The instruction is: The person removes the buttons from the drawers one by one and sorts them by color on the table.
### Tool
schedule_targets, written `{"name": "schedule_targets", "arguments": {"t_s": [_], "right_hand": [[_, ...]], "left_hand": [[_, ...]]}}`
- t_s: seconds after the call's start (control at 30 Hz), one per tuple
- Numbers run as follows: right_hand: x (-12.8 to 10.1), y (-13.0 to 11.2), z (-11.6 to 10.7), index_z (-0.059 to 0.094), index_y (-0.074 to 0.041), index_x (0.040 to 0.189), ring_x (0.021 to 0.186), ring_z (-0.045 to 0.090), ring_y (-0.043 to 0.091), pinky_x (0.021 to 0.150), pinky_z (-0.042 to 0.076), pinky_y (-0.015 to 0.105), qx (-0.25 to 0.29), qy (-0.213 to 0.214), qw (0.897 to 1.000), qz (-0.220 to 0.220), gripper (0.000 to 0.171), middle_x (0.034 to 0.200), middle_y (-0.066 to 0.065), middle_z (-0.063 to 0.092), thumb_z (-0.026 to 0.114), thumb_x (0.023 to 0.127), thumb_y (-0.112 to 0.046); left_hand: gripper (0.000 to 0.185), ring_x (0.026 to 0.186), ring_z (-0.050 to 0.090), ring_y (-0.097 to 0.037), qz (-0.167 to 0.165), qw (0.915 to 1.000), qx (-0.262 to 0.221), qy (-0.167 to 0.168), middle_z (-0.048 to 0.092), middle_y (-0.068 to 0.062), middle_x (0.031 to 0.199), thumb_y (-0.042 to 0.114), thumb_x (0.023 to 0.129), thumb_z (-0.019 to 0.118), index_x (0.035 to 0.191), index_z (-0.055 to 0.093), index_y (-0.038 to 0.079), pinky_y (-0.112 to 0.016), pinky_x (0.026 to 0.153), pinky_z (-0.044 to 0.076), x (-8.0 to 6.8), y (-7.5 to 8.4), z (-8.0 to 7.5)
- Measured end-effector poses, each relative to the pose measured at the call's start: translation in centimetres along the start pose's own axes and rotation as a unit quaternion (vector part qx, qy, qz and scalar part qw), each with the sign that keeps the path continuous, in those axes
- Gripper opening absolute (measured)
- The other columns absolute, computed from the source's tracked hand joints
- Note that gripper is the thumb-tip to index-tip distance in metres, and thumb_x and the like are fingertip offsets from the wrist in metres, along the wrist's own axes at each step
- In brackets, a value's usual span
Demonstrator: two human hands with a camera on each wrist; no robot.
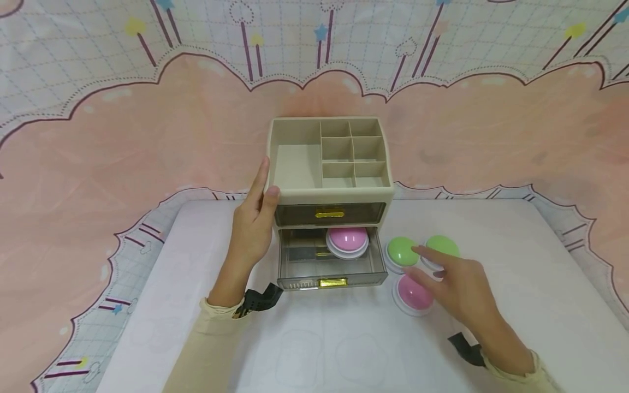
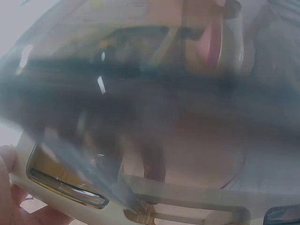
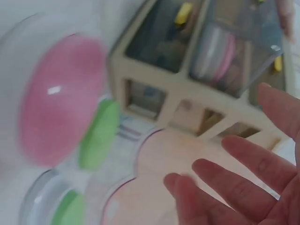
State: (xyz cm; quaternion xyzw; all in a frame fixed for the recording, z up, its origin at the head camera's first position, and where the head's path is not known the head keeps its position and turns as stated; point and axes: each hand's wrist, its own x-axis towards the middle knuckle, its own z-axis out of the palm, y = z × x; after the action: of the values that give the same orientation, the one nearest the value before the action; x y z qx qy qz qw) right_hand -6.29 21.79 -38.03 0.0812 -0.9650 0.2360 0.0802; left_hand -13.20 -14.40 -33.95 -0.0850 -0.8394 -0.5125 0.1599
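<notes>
L hand (image 1: 253,232) rests on the left side of a cream box (image 1: 334,195), fingers fairly straight, thumb by the near edge, prob. to steady it. R hand (image 1: 462,281), fingers apart & w/ nothing in their grasp, hangs over the left green dome (image 1: 400,251); can't tell if a fingertip touches. Right green dome (image 1: 444,244) & near pink dome (image 1: 413,293) sit close by on the white table (image 1: 530,262), right of the box. Another pink dome (image 1: 348,239) lies in the pulled-out btm drawer (image 1: 363,279), toward its far right. Step in hand looks like picking a dome for the drawer; that calls for fingers closing round one rim. Box: matte, prob. plastic, w/ squarish compartments (image 1: 297,166) up top. Btm drawer: smoky, see-through, gold handle (image 1: 333,283). Domes: glossy, rounded, on round white bases.
</notes>
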Motion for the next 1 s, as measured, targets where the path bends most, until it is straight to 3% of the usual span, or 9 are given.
{"name": "schedule_targets", "arguments": {"t_s": [0.1,0.17,0.23,0.33,0.4,0.47,0.57,0.77,1.0], "right_hand": [[0.2,-1.4,-0.2,0.071,-0.022,0.132,0.062,0.056,0.015,0.057,0.047,0.023,0.015,0.017,0.999,-0.026,0.053,0.095,0.005,0.078,0.082,0.086,-0.046],[0.5,-2.2,-0.2,0.073,-0.022,0.130,0.062,0.048,0.012,0.057,0.048,0.026,0.031,0.040,0.997,-0.059,0.051,0.096,0.002,0.079,0.085,0.084,-0.042],[0.9,-2.9,-0.1,0.075,-0.021,0.126,0.066,0.060,0.014,0.065,0.056,0.031,0.043,0.071,0.991,-0.106,0.050,0.100,0.001,0.080,0.088,0.080,-0.035],[1.6,-3.9,0.2,0.077,-0.015,0.122,0.089,0.075,0.020,0.077,0.061,0.041,0.063,0.098,0.978,-0.171,0.051,0.114,0.003,0.078,0.091,0.075,-0.027],[2.2,-4.7,0.4,0.077,-0.014,0.122,0.100,0.075,0.024,0.081,0.060,0.045,0.065,0.097,0.974,-0.196,0.051,0.114,0.003,0.078,0.090,0.076,-0.029],[2.7,-5.3,0.8,0.077,-0.014,0.122,0.095,0.076,0.024,0.079,0.060,0.044,0.065,0.091,0.970,-0.214,0.050,0.114,0.003,0.078,0.090,0.077,-0.032],[3.4,-6.2,1.4,0.077,-0.014,0.122,0.075,0.073,0.021,0.081,0.058,0.047,0.050,0.091,0.968,-0.228,0.050,0.113,0.003,0.078,0.086,0.080,-0.040],[3.9,-7.6,2.3,0.078,-0.018,0.119,0.095,0.077,0.022,0.089,0.049,0.056,0.011,0.118,0.964,-0.240,0.050,0.117,0.002,0.077,0.080,0.083,-0.053],[4.3,-9.0,2.8,0.078,-0.020,0.119,0.081,0.077,0.019,0.096,0.046,0.061,-0.017,0.080,0.970,-0.229,0.048,0.115,0.000,0.078,0.080,0.083,-0.052]], "left_hand": [[0.058,0.150,0.036,-0.016,-0.001,1.0000,0.000,0.000,0.027,0.017,0.165,0.062,0.105,0.037,0.159,0.021,0.049,-0.048,0.121,0.034,0.0,0.0,0.0],[0.057,0.150,0.037,-0.017,-0.002,1.0000,0.000,0.000,0.027,0.017,0.165,0.062,0.105,0.037,0.159,0.021,0.050,-0.048,0.121,0.034,0.0,0.0,0.0],[0.057,0.150,0.037,-0.017,-0.004,1.0000,-0.001,0.001,0.027,0.018,0.165,0.063,0.105,0.037,0.159,0.021,0.050,-0.048,0.121,0.034,0.0,0.0,0.0],[0.057,0.150,0.036,-0.017,-0.005,1.0000,0.000,0.001,0.026,0.018,0.165,0.063,0.105,0.037,0.159,0.021,0.050,-0.048,0.121,0.034,0.0,0.0,0.0],[0.058,0.150,0.036,-0.017,-0.005,1.0000,0.000,0.001,0.027,0.018,0.165,0.063,0.105,0.037,0.159,0.021,0.050,-0.048,0.121,0.034,0.0,0.0,0.0],[0.058,0.150,0.036,-0.016,-0.003,1.0000,0.000,0.001,0.026,0.018,0.165,0.063,0.105,0.037,0.159,0.021,0.050,-0.048,0.121,0.034,0.0,0.1,0.0],[0.058,0.150,0.036,-0.016,-0.001,1.0000,0.000,0.002,0.027,0.018,0.165,0.064,0.104,0.037,0.159,0.022,0.049,-0.048,0.121,0.034,0.0,0.1,0.1],[0.059,0.151,0.035,-0.015,-0.002,1.0000,-0.001,0.002,0.027,0.017,0.165,0.064,0.104,0.037,0.159,0.022,0.049,-0.047,0.121,0.034,0.0,0.0,0.1],[0.058,0.150,0.038,-0.016,0.001,1.0000,0.000,0.002,0.027,0.016,0.165,0.062,0.105,0.037,0.159,0.022,0.048,-0.048,0.120,0.035,0.0,0.1,0.0]]}}
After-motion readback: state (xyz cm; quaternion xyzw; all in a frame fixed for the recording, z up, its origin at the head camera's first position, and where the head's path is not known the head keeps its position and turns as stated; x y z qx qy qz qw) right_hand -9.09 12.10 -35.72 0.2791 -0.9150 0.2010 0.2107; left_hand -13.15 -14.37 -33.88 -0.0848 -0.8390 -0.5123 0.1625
